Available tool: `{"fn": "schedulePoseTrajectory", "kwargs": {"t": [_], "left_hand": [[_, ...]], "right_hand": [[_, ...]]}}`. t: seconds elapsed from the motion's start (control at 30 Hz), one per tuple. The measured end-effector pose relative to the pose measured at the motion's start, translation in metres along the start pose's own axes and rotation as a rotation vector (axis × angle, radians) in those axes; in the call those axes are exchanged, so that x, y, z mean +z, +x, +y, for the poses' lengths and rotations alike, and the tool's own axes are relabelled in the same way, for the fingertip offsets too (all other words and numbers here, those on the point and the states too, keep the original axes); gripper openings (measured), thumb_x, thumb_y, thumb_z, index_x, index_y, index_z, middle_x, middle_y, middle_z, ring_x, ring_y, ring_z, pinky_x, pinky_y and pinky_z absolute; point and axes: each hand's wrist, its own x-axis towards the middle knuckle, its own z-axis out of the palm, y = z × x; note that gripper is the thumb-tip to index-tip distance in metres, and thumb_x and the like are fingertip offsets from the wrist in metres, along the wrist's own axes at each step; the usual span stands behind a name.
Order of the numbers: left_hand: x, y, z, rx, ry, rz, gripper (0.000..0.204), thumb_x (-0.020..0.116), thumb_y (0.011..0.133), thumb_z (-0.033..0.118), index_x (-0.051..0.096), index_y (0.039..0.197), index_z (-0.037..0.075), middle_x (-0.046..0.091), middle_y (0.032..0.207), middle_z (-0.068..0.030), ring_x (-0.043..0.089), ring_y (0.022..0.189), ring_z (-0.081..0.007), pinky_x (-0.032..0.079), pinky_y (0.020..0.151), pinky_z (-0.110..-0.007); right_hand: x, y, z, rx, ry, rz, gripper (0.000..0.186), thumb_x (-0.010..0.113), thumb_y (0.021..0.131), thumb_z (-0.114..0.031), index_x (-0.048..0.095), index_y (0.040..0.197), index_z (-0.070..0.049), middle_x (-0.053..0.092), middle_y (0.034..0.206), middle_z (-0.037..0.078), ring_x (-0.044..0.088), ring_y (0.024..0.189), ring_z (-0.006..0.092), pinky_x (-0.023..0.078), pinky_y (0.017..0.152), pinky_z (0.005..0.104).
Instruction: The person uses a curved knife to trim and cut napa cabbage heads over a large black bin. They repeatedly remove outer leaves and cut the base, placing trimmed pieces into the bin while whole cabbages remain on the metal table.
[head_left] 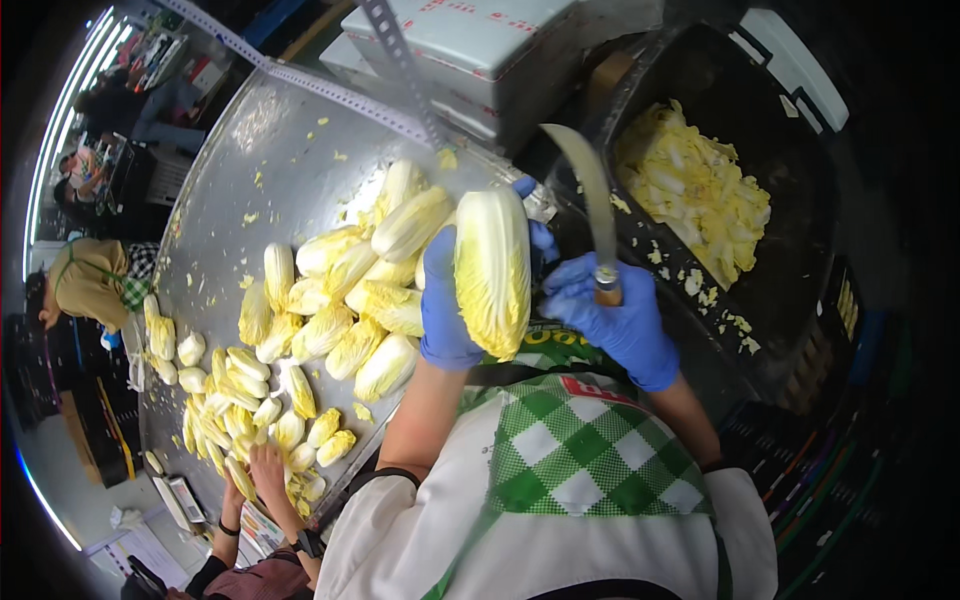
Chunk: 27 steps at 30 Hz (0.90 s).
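Left hand (445,310), half-curled, cups a cabbage (492,270); right hand (628,322) grips a curved knife (590,185) — apparently trimming; next cut likely calls for steady support.

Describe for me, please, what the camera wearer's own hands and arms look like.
The left hand and right hand wear matching blue gloves, wrinkled and ending around the wrists. The forearms are bare, up to short white sleeves with what looks like dark trim.

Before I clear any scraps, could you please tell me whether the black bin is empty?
The black bin is not empty: a heap of pale yellow leaves lies inside.
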Motion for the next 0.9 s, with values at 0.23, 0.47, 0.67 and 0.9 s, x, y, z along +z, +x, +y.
{"fn": "schedulePoseTrajectory", "kwargs": {"t": [0.23, 0.47, 0.67, 0.9], "left_hand": [[-0.021, -0.032, 0.033, 0.149, 0.274, -0.049, 0.105, 0.078, 0.072, 0.039, 0.024, 0.152, -0.002, 0.062, 0.119, -0.013, 0.063, 0.109, -0.023, 0.053, 0.094, -0.036], [-0.008, -0.032, 0.037, 0.039, 0.168, -0.062, 0.115, 0.08, 0.063, 0.029, 0.017, 0.154, -0.003, 0.05, 0.137, -0.0261, 0.057, 0.122, -0.0337, 0.046, 0.104, -0.047], [-0.008, -0.028, 0.033, 0.004, 0.186, -0.146, 0.109, 0.078, 0.069, 0.021, 0.014, 0.156, 0.003, 0.047, 0.144, -0.0216, 0.052, 0.128, -0.0313, 0.042, 0.108, -0.042], [-0.018, -0.024, 0.03, 0.077, 0.606, -0.147, 0.105, 0.08, 0.068, 0.01, 0.022, 0.154, 0.001, 0.05, 0.142, -0.0173, 0.05, 0.128, -0.0218, 0.038, 0.109, -0.035]], "right_hand": [[0.05, 0.018, -0.002, -0.069, -0.096, -0.136, 0.029, 0.082, 0.078, -0.007, 0.066, 0.101, 0.002, 0.072, 0.088, 0.009, 0.066, 0.08, 0.0082, 0.055, 0.071, 0.0281], [0.046, 0.025, -0.001, -0.15, -0.377, -0.078, 0.03, 0.077, 0.078, -0.006, 0.065, 0.105, 0.0, 0.065, 0.072, 0.008, 0.061, 0.063, 0.0084, 0.051, 0.061, 0.026], [0.038, 0.021, -0.011, -0.071, -0.349, -0.068, 0.034, 0.081, 0.074, -0.014, 0.066, 0.101, -0.001, 0.066, 0.072, 0.009, 0.061, 0.06, 0.0103, 0.05, 0.058, 0.0276], [0.024, 0.032, 0.007, -0.433, -0.642, 0.202, 0.02, 0.072, 0.069, 0.001, 0.065, 0.087, -0.004, 0.065, 0.074, 0.013, 0.067, 0.064, 0.0254, 0.05, 0.058, 0.0313]]}}
